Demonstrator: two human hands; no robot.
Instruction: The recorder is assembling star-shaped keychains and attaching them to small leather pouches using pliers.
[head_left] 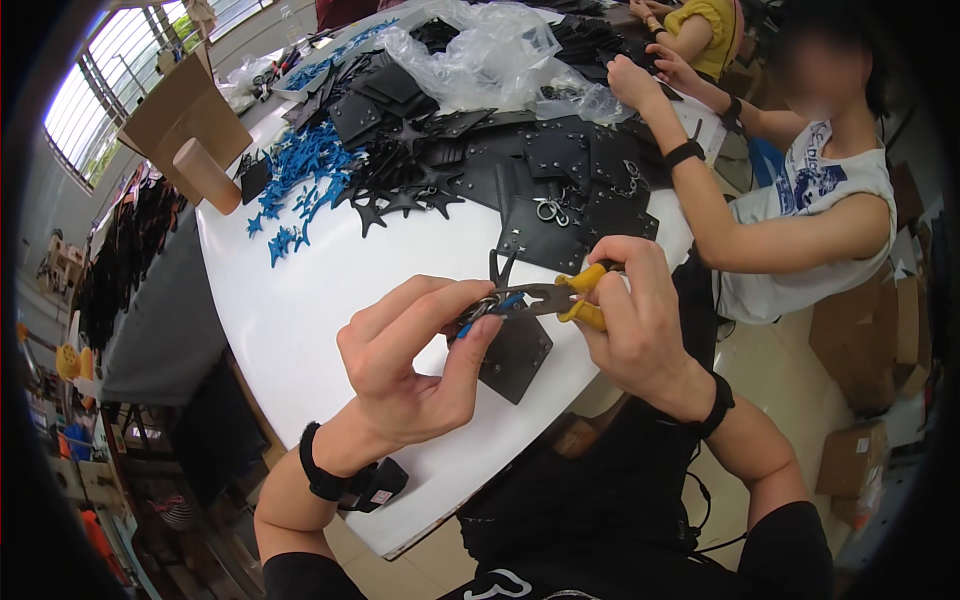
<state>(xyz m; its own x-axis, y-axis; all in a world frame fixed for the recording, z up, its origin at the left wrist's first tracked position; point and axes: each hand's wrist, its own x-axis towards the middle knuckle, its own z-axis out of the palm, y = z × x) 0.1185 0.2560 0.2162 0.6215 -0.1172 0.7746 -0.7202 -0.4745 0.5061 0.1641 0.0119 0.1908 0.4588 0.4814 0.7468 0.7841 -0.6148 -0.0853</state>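
Observation:
My right hand (635, 325) is wrapped round yellow-handled pliers (582, 298), their dark jaws pointing left. The jaws meet a small bundle of metal rings and a blue piece (510, 302), pinched between thumb and fingers of my left hand (415, 355). The blue piece resembles the blue stars on the table, but my fingertips hide most of it. A black pointed piece (500, 268) sticks up just behind the jaws. Below the hands, a black studded panel (518, 362) hangs or lies over the white table; I cannot tell which.
Blue stars (310, 165) and black stars (405, 198) are heaped at the far left of the white table (290, 330). Black studded panels (555, 160) and clear plastic bags (480, 55) lie behind. A cardboard tube (205, 175) stands leftward. A co-worker (800, 210) works at the right.

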